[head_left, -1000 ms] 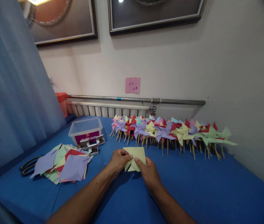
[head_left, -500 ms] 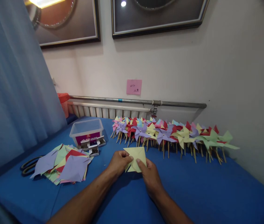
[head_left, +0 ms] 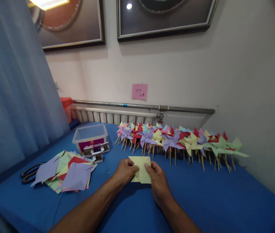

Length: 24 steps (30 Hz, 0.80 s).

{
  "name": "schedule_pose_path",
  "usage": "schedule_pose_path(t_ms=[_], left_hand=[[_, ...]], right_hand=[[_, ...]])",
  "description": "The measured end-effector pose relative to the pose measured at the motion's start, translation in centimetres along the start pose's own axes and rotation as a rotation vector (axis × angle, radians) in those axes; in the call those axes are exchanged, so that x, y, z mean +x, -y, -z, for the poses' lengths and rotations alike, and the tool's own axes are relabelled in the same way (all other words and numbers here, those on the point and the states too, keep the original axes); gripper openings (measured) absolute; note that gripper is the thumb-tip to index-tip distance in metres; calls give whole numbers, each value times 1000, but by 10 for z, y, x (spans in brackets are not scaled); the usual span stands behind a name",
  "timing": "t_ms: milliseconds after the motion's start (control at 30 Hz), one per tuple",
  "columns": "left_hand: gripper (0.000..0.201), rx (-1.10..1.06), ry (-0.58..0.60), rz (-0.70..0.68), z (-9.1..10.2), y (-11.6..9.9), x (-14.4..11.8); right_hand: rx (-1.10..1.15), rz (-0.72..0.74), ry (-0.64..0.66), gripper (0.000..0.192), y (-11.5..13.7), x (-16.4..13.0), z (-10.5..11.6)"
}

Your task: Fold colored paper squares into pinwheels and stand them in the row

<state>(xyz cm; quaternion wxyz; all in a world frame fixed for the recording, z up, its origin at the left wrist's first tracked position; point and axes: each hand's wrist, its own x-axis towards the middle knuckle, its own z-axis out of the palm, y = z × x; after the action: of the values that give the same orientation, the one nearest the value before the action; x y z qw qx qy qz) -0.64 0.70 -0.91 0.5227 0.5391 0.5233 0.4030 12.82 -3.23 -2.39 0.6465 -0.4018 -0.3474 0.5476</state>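
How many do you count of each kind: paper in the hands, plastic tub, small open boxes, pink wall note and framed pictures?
Pale yellow paper, held by left hand and right hand: 1
Clear plastic tub: 1
Small open boxes: 3
Pink note: 1
Framed pictures, partly in view: 2
Total: 8

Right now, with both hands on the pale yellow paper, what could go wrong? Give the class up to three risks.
The left hand and right hand both pinch the yellow paper; pulling apart might tear it.
The front open box holds small dark pieces; a bump might spill them.
Black handles, probably scissors, poke out beside the paper pile; any hidden blades could nick a reaching finger.
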Motion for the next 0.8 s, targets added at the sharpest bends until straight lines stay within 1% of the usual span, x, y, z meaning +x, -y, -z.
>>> schedule_pose_path(t_ms=[133, 333, 400, 600, 800], left_hand=[[16, 14, 0, 25, -2, 2, 0], [18, 68, 53, 0, -3, 1, -1], [18, 75, 61, 8, -2, 0, -1], [18, 66, 54, 27, -1, -4, -4], [16, 18, 49, 41, 0, -3, -3]], right_hand=[[130, -77, -4, 39, 9, -3, -3], [201, -158, 99, 42, 13, -2, -2], [208, -161, 105, 44, 13, -1, -2], [97, -104, 45, 42, 10, -3, 0], [-48, 22, 7, 50, 6, -1, 1]])
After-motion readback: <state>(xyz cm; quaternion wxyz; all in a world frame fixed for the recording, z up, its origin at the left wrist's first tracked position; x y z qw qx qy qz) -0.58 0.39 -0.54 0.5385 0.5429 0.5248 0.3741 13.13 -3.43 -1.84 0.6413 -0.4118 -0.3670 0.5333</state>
